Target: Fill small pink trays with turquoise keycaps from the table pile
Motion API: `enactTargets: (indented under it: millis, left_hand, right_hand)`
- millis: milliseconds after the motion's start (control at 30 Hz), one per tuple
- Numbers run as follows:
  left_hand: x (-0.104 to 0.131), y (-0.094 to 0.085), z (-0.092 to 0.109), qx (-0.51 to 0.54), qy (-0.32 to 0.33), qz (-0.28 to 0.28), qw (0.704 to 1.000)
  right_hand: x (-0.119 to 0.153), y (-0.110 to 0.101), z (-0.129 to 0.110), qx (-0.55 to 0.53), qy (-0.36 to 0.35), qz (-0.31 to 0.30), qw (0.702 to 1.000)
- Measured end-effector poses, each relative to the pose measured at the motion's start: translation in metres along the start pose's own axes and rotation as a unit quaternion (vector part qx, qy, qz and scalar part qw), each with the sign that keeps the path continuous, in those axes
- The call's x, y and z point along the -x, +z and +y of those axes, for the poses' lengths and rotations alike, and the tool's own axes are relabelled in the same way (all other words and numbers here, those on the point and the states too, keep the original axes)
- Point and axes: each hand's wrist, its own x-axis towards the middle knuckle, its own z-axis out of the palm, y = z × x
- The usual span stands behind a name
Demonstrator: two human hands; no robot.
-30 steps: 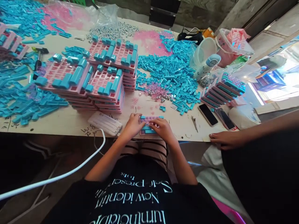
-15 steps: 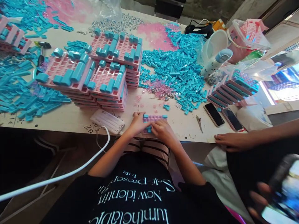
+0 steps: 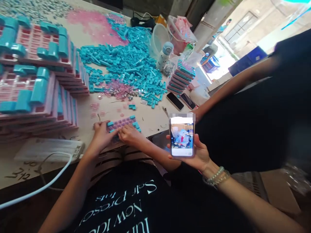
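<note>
A small pink grid panel with teal caps (image 3: 121, 122) lies at the table's front edge before me. My left hand (image 3: 102, 134) grips its left end, the thumb reaching along the near side. Bent over the panel's near middle, my right hand (image 3: 131, 134) has its fingers drawn together; whatever is between the fingertips is hidden. Teal caps show at the panel's far corners and right end. Just beyond it are loose clear pink pieces (image 3: 94, 106) and one separate teal piece (image 3: 132, 106).
Stacked pink-and-teal panels (image 3: 60, 71) rise at left, behind a white power strip (image 3: 48, 150) with a cable. Teal pieces (image 3: 126, 61) are heaped farther back. Two phones (image 3: 175, 101) lie at right. Another person's hand (image 3: 201, 152) holds a lit phone (image 3: 182, 137) near my right arm.
My view has swung to the right, so the table things appear farther left. The other person's lit phone has come up beside my right forearm. Both my hands stay at the panel.
</note>
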Motion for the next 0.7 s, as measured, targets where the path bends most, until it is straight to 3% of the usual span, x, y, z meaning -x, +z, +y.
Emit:
enactTargets:
  millis: [67,100,133,233,300,333,400,467,533,700]
  left_hand:
    - [0.0,-0.001,0.0,-0.008,-0.002,-0.005,1.0]
    - [0.0,-0.001,0.0,-0.01,-0.001,-0.004,1.0]
    - [0.0,-0.001,0.0,-0.011,0.0,-0.005,1.0]
    - [-0.002,0.0,-0.002,-0.008,0.003,-0.004,1.0]
    - [-0.003,0.001,-0.004,-0.004,-0.001,0.0,1.0]
    - [-0.002,0.001,-0.004,-0.001,-0.002,0.002,1.0]
    - [0.0,0.002,-0.004,0.006,0.002,0.003,1.0]
    - [0.003,0.003,-0.004,0.02,0.016,0.007,1.0]
    - [0.004,0.005,-0.004,0.037,0.025,0.022,0.999]
    - [0.003,0.005,0.0,0.042,0.014,0.026,0.999]
  right_hand:
    - [-0.01,0.01,-0.003,0.168,-0.006,0.008,0.986]
    - [-0.022,0.021,-0.003,0.283,-0.019,0.004,0.959]
    - [-0.039,0.034,-0.002,0.404,-0.034,-0.008,0.914]
    - [-0.117,0.077,0.014,0.7,-0.126,-0.078,0.698]
    - [-0.169,0.097,0.034,0.726,-0.142,-0.1,0.666]
    - [-0.188,0.103,0.045,0.755,-0.164,-0.106,0.626]
    - [-0.209,0.106,0.064,0.783,-0.203,-0.115,0.577]
    - [-0.212,0.102,0.076,0.79,-0.221,-0.116,0.56]
    - [-0.21,0.098,0.08,0.788,-0.224,-0.111,0.563]
    - [-0.206,0.095,0.074,0.756,-0.219,-0.084,0.61]
